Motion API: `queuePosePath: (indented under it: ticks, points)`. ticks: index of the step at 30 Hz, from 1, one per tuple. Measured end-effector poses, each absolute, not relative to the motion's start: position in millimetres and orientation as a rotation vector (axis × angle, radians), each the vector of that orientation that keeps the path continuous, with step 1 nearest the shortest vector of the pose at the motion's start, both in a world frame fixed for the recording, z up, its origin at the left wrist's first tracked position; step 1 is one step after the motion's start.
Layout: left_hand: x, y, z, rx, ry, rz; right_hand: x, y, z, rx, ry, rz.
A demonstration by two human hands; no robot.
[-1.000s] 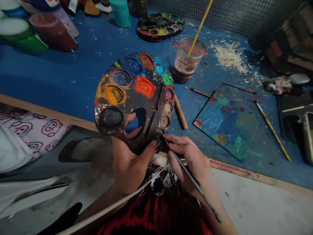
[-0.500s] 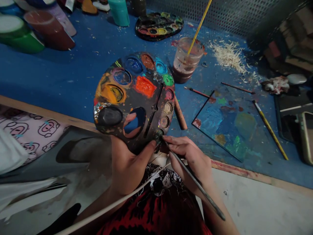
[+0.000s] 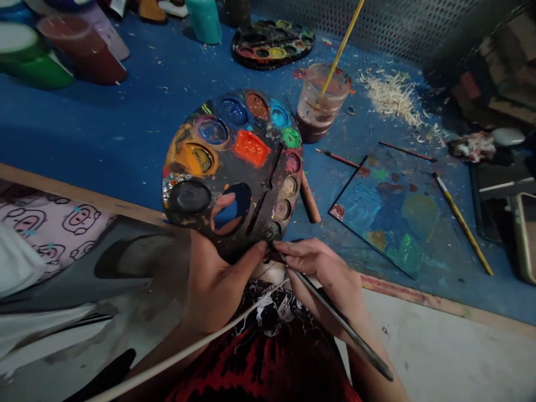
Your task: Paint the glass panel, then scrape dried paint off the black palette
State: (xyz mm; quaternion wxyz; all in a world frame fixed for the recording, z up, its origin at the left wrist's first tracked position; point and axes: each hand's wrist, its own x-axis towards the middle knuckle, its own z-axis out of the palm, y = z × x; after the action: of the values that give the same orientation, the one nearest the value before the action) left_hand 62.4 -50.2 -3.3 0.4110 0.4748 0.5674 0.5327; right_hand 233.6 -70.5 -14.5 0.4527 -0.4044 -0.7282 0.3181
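My left hand [image 3: 215, 282] grips a black oval paint palette [image 3: 262, 181] by its lower edge, with a finger showing through the thumb hole. Paint in orange, blue, brown, green and other colours fills its wells. My right hand [image 3: 324, 273] is closed around a slim grey tool [image 3: 347, 324] with a slightly widened free end. Its front end is by the palette's lower right edge, close to my left thumb, and its tip is hidden by fingers. A long pale stick [image 3: 201, 340] slants from the lower left toward my right hand; whether it is held cannot be seen.
A cup of murky water [image 3: 316, 114] holds a yellow stick behind the palette. A second palette [image 3: 272, 47] lies farther back. Paint bottles [image 3: 84, 50] stand at left. Brushes [image 3: 463, 223], a paint-smeared glass sheet [image 3: 372, 206], wood shavings [image 3: 393, 97] and a phone [image 3: 525, 234] are at right.
My right fingertips have slid slightly down and left, off the palette's bottom well. The tool's free end has swung a little lower and to the right. The palette has shifted slightly right.
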Motion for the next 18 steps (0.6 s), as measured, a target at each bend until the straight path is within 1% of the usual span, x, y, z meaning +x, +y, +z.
queuePosePath:
  ticks: [3, 7, 11, 18]
  points:
    - [59, -50, -2, 1.248, 1.392, 1.316, 236, -70, -16, -0.989, -1.769, 0.785]
    - [57, -50, 0, 1.246, 1.371, 1.311, 237, -70, -17, -0.939, -1.789, 0.870]
    - [53, -49, -3, 1.297, 1.355, 1.289, 236, -71, -19, -0.999, -1.710, 0.825]
    - [46, -44, -6, 1.283, 1.344, 1.258, 236, -71, -19, -0.994, -1.719, 0.853]
